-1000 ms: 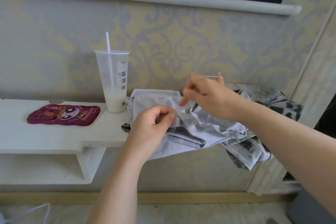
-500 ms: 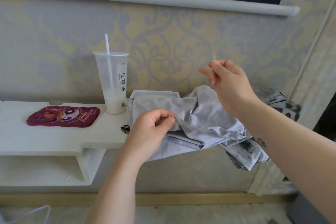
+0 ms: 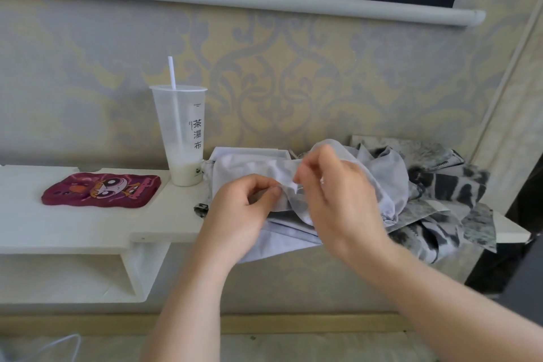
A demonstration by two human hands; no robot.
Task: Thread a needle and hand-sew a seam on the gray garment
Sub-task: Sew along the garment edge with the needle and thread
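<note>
Cup [image 3: 179,138] w/ white straw [image 3: 171,72] stands on the white shelf [image 3: 73,223]. Black print runs down its side: "茶瀑布". The fine print beside it & the small mark near the base are too small to read. A little milky drink sits in the bottom. Left of the cup lies a flat maroon case [image 3: 101,189] w/ a big-eyed cartoon face; no legible text on it.

Garment [image 3: 249,164], pale gray, lies crumpled on the shelf just right of the cup, its left edge close to the cup base, its lower part hanging over the shelf's front edge. A black-&-gray patterned cloth [image 3: 440,188] is bunched behind & to the right of it, touching it.

Both hands are close together over the middle of the garment, nearly touching. Left hand [image 3: 244,209] pinches a fold btwn thumb & forefinger, other fingers curled. Right hand [image 3: 338,194] comes in from the right, fingertips closed on the same raised fold directly opposite the left thumb. Needle & thread can't be made out: too small, hidden by the fingers.
</note>
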